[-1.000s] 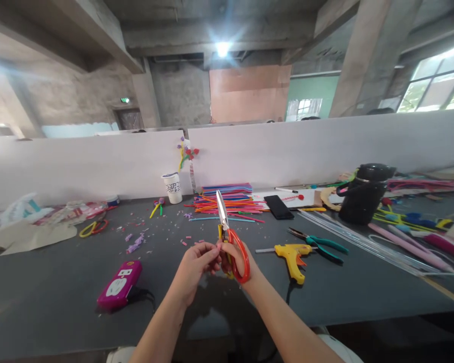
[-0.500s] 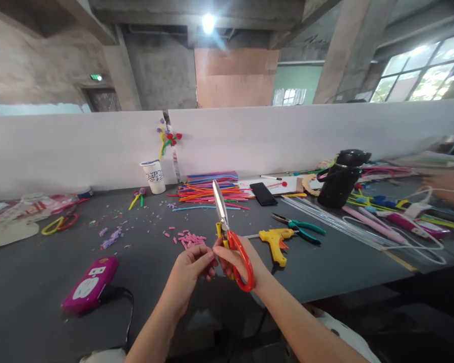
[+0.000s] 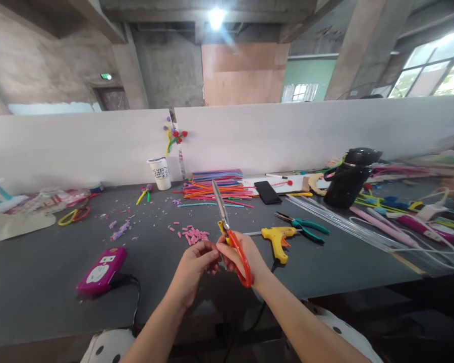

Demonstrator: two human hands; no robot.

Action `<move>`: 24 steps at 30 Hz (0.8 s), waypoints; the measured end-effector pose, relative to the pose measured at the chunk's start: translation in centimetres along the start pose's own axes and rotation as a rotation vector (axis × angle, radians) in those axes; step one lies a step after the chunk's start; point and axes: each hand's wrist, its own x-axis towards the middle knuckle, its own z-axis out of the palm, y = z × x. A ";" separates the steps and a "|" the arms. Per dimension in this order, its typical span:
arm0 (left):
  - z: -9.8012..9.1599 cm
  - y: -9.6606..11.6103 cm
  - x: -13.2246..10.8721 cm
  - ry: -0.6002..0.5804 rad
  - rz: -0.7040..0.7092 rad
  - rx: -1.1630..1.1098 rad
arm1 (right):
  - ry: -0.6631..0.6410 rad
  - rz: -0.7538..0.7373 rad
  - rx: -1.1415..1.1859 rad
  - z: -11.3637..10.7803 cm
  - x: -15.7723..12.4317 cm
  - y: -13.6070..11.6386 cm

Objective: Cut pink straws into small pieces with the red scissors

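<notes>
— Above the near edge of the dark grey worktop (image 3: 41, 292): right hand (image 3: 245, 254), gripping what?
— Gripping orange-handled steel scissors (image 3: 229, 234), fingers wrapped through the handle loop. Points the blades up and away, tilted slightly left, seen as one strip, so closed or nearly so.
— And the left hand (image 3: 194, 267)?
— Curled, fingertips pinched together against the right hand, just below the pivot of the blades. Cannot tell what, if anything, lies between those fingertips.
— Resting on the worktop anywhere?
— Seemingly not; raised clear of it, scissors too.
— Lying just beyond the hands?
— Small heap of cut pink bits (image 3: 194, 235), left of the blades. To the right, yellow hot-glue gun (image 3: 278, 238) flat on its side, then teal-handled pliers (image 3: 306, 228) just past it.
— Further left?
— Magenta power strip (image 3: 100, 264) with a black cord plugged in, well apart from the hands. Scattered purple scraps (image 3: 121, 229) behind it.
— Along the back?
— Flat pile of coloured pipe cleaners (image 3: 219, 190), straight behind the blade tips. Black phone (image 3: 268, 192) beside it on the right. White paper cup (image 3: 160, 173) on the left, near the white partition (image 3: 287, 136). Black lidded jug (image 3: 350, 179) off to the right.
</notes>
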 end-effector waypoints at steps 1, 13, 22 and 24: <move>0.1 -0.1 0.0 0.002 0.003 0.007 | 0.005 -0.003 -0.004 0.0 0.0 0.0; 0.2 -0.1 0.1 0.088 0.069 0.122 | 0.033 -0.052 -0.062 0.6 -0.1 0.8; -0.5 0.4 0.1 0.140 0.110 0.113 | 0.100 -0.095 -0.238 0.1 0.3 0.7; -0.8 0.6 0.2 0.176 0.109 0.079 | 0.147 -0.118 -0.318 -0.4 0.4 0.6</move>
